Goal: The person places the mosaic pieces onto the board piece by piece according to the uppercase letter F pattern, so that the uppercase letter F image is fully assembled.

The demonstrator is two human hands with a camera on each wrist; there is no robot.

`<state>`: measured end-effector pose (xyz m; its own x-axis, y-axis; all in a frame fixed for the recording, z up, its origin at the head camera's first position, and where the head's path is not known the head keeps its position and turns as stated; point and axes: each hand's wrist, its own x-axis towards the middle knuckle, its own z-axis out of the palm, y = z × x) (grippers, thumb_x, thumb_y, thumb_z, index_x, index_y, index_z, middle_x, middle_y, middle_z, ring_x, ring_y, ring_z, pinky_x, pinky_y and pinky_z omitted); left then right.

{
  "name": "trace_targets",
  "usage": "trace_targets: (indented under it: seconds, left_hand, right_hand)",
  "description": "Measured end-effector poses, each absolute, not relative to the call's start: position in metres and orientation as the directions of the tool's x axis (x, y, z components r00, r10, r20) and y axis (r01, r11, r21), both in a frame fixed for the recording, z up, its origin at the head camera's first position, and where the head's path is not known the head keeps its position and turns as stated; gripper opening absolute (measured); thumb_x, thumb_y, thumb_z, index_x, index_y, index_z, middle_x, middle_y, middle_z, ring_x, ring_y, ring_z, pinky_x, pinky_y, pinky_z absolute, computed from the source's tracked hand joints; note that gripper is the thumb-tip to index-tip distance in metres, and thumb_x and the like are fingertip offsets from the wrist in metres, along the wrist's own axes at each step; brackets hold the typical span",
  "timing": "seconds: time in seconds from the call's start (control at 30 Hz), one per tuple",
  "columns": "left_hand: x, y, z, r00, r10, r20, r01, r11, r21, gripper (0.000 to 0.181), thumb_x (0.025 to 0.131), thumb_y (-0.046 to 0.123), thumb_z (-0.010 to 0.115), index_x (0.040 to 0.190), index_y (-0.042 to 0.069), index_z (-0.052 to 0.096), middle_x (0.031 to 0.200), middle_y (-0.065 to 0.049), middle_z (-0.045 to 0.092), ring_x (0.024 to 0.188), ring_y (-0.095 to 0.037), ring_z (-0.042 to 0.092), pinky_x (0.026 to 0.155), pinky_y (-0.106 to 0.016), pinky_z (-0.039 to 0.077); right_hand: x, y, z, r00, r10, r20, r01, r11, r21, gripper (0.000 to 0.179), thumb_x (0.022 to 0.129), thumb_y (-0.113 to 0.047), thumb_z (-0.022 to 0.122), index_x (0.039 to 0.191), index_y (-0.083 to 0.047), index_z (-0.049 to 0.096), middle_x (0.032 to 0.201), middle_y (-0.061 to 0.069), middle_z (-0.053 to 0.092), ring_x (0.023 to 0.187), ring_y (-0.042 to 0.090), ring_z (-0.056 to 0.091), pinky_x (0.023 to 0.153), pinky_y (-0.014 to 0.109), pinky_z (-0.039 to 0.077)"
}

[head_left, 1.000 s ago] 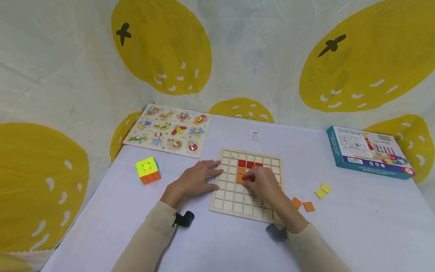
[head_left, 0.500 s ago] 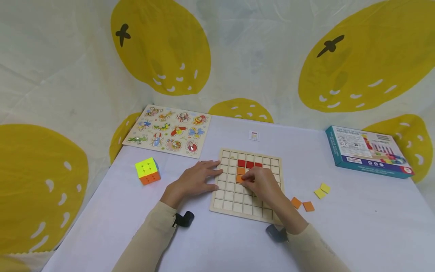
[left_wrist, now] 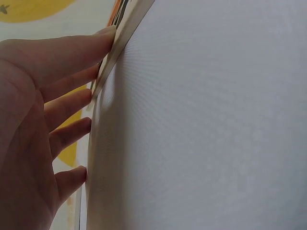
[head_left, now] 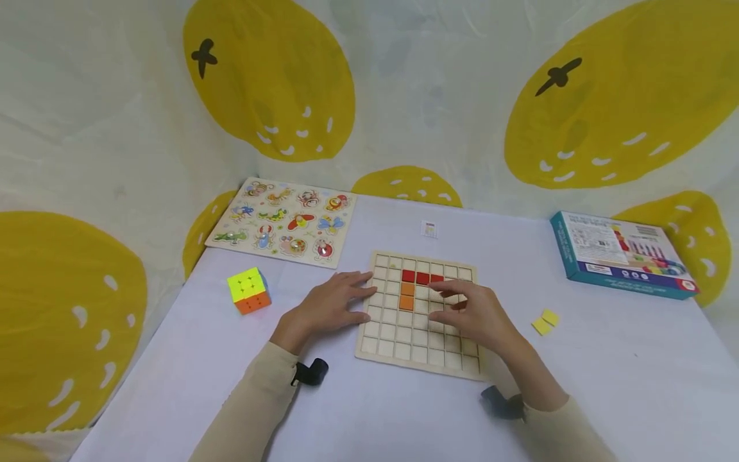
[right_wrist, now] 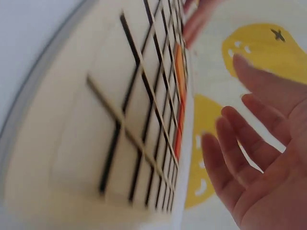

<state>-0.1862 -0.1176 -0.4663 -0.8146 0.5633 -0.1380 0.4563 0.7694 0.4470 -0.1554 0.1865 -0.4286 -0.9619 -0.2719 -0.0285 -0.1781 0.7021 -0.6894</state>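
Tiles (head_left: 407,289), square, in wooden grid (head_left: 404,333)

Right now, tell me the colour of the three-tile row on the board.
The three tiles are red, clearest in the head view.

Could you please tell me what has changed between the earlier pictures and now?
The right hand has let go of the lower orange tile and moved to the right, its fingers apart; the tile lies on the grid board. The two loose orange tiles are no longer visible, probably hidden by the right forearm. The left hand stays at the board's left edge; the red tiles look unmoved.
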Motion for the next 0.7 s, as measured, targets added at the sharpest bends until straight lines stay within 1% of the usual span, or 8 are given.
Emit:
trace_targets:
  seconds: [0.17,0.3,0.33,0.4,0.5,0.57,0.63,0.7]
  left_hand:
    - [-0.187,-0.118,-0.465,-0.815,0.565,-0.13,0.46,0.766,0.448,0.06,0.093,0.042,0.071,0.148,0.022,0.055,0.167,0.001,0.036,0.157,-0.026,0.031,0.128,-0.052,0.029]
    - [-0.187,-0.118,-0.464,-0.813,0.569,-0.127,0.466,0.765,0.445,0.06,0.093,0.043,0.07,0.148,0.022,0.056,0.167,0.001,0.036,0.157,-0.027,0.031,0.128,-0.052,0.029]
    - [-0.187,-0.118,-0.465,-0.812,0.569,-0.129,0.466,0.766,0.443,0.06,0.093,0.043,0.07,0.148,0.022,0.055,0.168,0.001,0.035,0.157,-0.026,0.03,0.128,-0.052,0.029]
    - [-0.187,-0.119,-0.465,-0.811,0.57,-0.13,0.468,0.767,0.44,0.061,0.093,0.044,0.07,0.148,0.022,0.055,0.168,0.001,0.035,0.158,-0.027,0.03,0.129,-0.051,0.027]
    - [-0.188,-0.119,-0.466,-0.813,0.568,-0.13,0.468,0.769,0.435,0.061,0.093,0.045,0.07,0.148,0.022,0.055,0.168,0.001,0.035,0.158,-0.026,0.03,0.129,-0.051,0.028]
    - [-0.188,-0.119,-0.466,-0.814,0.567,-0.127,0.468,0.769,0.435,0.061,0.093,0.044,0.07,0.148,0.022,0.055,0.168,0.002,0.035,0.158,-0.026,0.03,0.127,-0.052,0.031]
    - [-0.188,-0.118,-0.467,-0.815,0.565,-0.129,0.464,0.77,0.437,0.061,0.092,0.044,0.07,0.148,0.022,0.055,0.168,0.002,0.035,0.158,-0.026,0.03,0.125,-0.053,0.034]
    - [-0.188,-0.118,-0.467,-0.817,0.562,-0.133,0.46,0.772,0.439,0.062,0.092,0.045,0.071,0.148,0.023,0.055,0.168,0.002,0.035,0.158,-0.026,0.03,0.123,-0.054,0.036]
  right_hand:
    - [-0.146,0.217,-0.418,-0.977,-0.209,-0.033,-0.144,0.769,-0.623,0.061,0.08,-0.034,0.087,0.135,-0.017,0.066,0.141,0.011,0.064,0.126,0.035,0.058,0.098,0.053,0.056]
    - [-0.137,0.242,-0.416,-0.983,-0.181,-0.04,-0.119,0.785,-0.608,0.064,0.08,-0.036,0.087,0.136,-0.017,0.064,0.141,0.014,0.063,0.13,0.037,0.054,0.101,0.058,0.052]
    - [-0.134,0.248,-0.416,-0.984,-0.174,-0.047,-0.111,0.791,-0.602,0.064,0.08,-0.038,0.087,0.137,-0.018,0.064,0.141,0.014,0.063,0.129,0.037,0.054,0.101,0.059,0.051]
    - [-0.129,0.259,-0.417,-0.985,-0.162,-0.067,-0.09,0.796,-0.598,0.065,0.08,-0.038,0.087,0.137,-0.017,0.063,0.139,0.015,0.064,0.112,0.036,0.065,0.101,0.058,0.05]
    - [-0.123,0.272,-0.423,-0.984,-0.147,-0.097,-0.064,0.812,-0.581,0.064,0.08,-0.039,0.087,0.136,-0.017,0.063,0.139,0.015,0.064,0.109,0.034,0.065,0.101,0.057,0.048]
    - [-0.118,0.28,-0.427,-0.983,-0.141,-0.118,-0.046,0.812,-0.582,0.062,0.081,-0.038,0.086,0.135,-0.017,0.064,0.139,0.015,0.064,0.111,0.035,0.065,0.102,0.058,0.048]
    - [-0.115,0.285,-0.432,-0.981,-0.144,-0.129,-0.045,0.818,-0.573,0.058,0.082,-0.039,0.085,0.132,-0.016,0.066,0.139,0.016,0.064,0.127,0.037,0.055,0.103,0.062,0.049]
    - [-0.112,0.289,-0.437,-0.979,-0.153,-0.138,-0.049,0.821,-0.569,0.055,0.082,-0.037,0.085,0.13,-0.015,0.068,0.136,0.016,0.066,0.127,0.038,0.057,0.103,0.065,0.049]
